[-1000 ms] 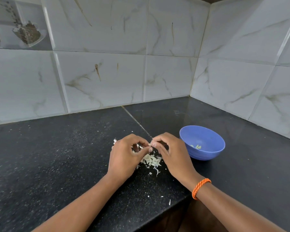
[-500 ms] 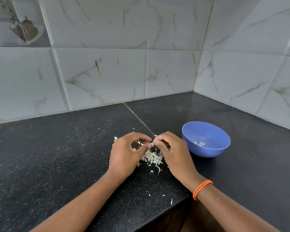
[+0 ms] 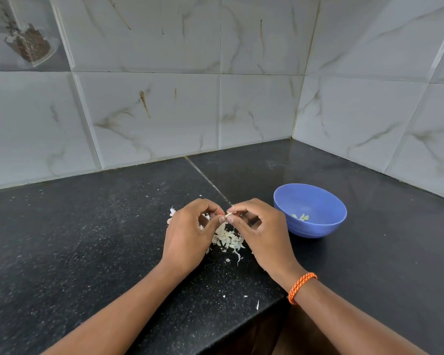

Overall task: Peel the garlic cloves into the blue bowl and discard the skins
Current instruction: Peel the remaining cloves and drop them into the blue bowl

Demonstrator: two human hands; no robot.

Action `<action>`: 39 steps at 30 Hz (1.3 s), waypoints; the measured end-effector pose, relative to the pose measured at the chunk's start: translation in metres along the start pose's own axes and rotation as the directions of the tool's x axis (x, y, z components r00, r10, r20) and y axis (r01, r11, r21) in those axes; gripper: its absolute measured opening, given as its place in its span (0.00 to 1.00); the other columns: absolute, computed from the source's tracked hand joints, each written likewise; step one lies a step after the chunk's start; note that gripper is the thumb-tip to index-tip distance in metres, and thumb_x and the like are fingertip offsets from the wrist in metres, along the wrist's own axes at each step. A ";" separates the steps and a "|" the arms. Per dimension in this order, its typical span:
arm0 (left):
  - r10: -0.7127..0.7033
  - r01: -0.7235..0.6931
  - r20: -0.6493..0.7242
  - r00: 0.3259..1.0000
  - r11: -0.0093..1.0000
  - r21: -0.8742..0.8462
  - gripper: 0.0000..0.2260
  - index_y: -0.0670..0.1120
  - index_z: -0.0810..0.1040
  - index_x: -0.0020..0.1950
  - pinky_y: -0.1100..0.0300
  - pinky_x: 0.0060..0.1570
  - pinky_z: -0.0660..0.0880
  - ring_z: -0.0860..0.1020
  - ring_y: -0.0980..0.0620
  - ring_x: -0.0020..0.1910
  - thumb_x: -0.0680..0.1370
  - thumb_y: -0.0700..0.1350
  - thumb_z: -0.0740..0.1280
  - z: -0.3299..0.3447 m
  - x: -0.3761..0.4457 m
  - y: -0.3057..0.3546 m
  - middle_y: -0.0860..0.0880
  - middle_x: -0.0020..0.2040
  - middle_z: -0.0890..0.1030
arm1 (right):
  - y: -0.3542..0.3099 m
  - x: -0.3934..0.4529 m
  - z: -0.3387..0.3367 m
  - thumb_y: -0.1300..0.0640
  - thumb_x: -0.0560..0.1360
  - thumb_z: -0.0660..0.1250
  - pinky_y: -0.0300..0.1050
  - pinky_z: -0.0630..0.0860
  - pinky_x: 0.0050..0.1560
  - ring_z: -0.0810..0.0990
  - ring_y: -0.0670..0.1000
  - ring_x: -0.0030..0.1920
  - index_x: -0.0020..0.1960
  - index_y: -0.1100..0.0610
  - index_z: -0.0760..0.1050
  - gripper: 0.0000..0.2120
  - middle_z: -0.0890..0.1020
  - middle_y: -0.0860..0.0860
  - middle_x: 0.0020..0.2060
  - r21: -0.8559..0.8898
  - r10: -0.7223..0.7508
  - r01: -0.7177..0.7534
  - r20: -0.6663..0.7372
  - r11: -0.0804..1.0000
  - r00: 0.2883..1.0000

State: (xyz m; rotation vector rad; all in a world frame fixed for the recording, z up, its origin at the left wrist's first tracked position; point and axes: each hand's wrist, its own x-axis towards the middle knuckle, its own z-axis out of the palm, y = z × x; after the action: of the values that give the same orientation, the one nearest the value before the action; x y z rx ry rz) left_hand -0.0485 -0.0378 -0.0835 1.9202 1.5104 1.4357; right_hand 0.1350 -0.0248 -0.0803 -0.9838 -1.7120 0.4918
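1. Risk of the garlic clove [image 3: 228, 214] slipping out and dropping into the pile of skins [image 3: 227, 239] just below, at centre frame; cause: a small, smooth piece pinched only at the fingertips while the skin is pulled.
2. Risk of loose flakes sticking to the peeled clove and ending up in the blue bowl [image 3: 310, 210]; cause: thin dry skins that probably cling to fingers.
3. Risk of scraps sliding off the counter [image 3: 92, 239] edge at lower centre, where a few stray bits already lie.
4. Left hand [image 3: 187, 231]: fingers curled, thumb and fingertips pinching the clove from the left, above the pile.
5. Right hand [image 3: 262, 230]: fingers curled likewise, pinching the same clove from the right, fingertips touching those of the left.
6. Bowl right of centre, near the right hand, with a few pale peeled pieces in the bottom.
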 end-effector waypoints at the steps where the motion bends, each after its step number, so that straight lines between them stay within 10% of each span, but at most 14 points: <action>1: 0.004 -0.004 0.000 1.000 1.000 0.001 0.06 0.59 0.83 0.48 0.48 0.45 0.82 0.83 0.55 0.42 0.80 0.48 0.76 0.000 0.000 0.000 0.60 0.46 0.85 | -0.001 0.000 0.000 0.60 0.76 0.79 0.36 0.77 0.43 0.84 0.50 0.44 0.50 0.51 0.87 0.05 0.86 0.42 0.45 -0.004 -0.008 0.008 -0.021 1.000 1.000; 13: 0.004 -0.002 -0.017 1.000 0.993 0.117 0.08 0.59 0.80 0.46 0.53 0.40 0.79 0.81 0.57 0.41 0.81 0.47 0.75 0.000 -0.002 0.004 0.60 0.43 0.83 | -0.004 -0.001 0.003 0.59 0.74 0.82 0.49 0.78 0.37 0.80 0.52 0.36 0.48 0.51 0.87 0.06 0.77 0.42 0.47 -0.137 -0.124 0.114 -0.068 0.984 0.990; 23: -0.106 0.110 0.046 0.993 0.988 -0.109 0.09 0.54 0.83 0.46 0.58 0.36 0.73 0.78 0.57 0.29 0.84 0.44 0.71 -0.001 -0.004 0.007 0.51 0.30 0.82 | -0.007 -0.002 0.005 0.63 0.74 0.80 0.47 0.77 0.37 0.80 0.50 0.37 0.48 0.52 0.85 0.08 0.77 0.43 0.47 -0.161 -0.167 0.157 -0.050 0.974 0.985; 33: 0.111 -0.100 -0.087 0.990 0.987 0.125 0.10 0.61 0.76 0.50 0.49 0.40 0.82 0.84 0.58 0.40 0.84 0.45 0.71 0.001 -0.006 0.012 0.61 0.47 0.82 | -0.005 -0.001 0.007 0.51 0.85 0.68 0.37 0.73 0.44 0.81 0.50 0.45 0.47 0.52 0.82 0.10 0.79 0.44 0.42 -0.014 -0.012 0.012 0.052 1.000 0.999; 39: 0.099 -0.082 -0.091 0.991 0.982 0.170 0.07 0.59 0.77 0.49 0.48 0.41 0.81 0.83 0.58 0.38 0.84 0.47 0.71 0.002 -0.007 0.011 0.62 0.46 0.82 | -0.003 -0.002 0.009 0.59 0.81 0.74 0.50 0.82 0.45 0.84 0.53 0.45 0.47 0.52 0.85 0.04 0.83 0.46 0.45 0.205 0.081 -0.084 0.021 0.975 0.996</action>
State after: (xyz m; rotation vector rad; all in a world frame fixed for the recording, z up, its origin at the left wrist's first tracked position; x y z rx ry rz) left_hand -0.0407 -0.0474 -0.0794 2.0665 1.6543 1.5067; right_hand 0.1259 -0.0264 -0.0826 -0.9054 -1.5995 0.7167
